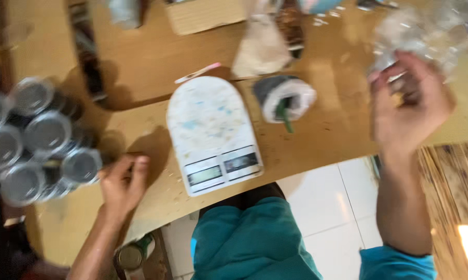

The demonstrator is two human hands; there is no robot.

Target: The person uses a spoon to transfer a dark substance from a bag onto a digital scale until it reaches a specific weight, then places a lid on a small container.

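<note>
My left hand [122, 182] rests on the wooden table [151, 57], fingers curled, right beside a cluster of several round metal-lidded jars [42, 140]; it holds nothing that I can see. My right hand [407, 106] is raised at the right, its fingers closed on a crumpled clear plastic bag [425, 33]. Between the hands lies a white kitchen scale [210, 132] with a stained top. Just right of the scale stands a rolled-down bag with a green scoop handle sticking out [284, 98].
At the back of the table lie a pale paper bag [262, 49], a cardboard piece [203, 15] and a dark strip [88, 57]. My teal-clad knees [254, 243] show below, over white floor tiles [322, 202]. A jar [133, 255] sits under the table edge.
</note>
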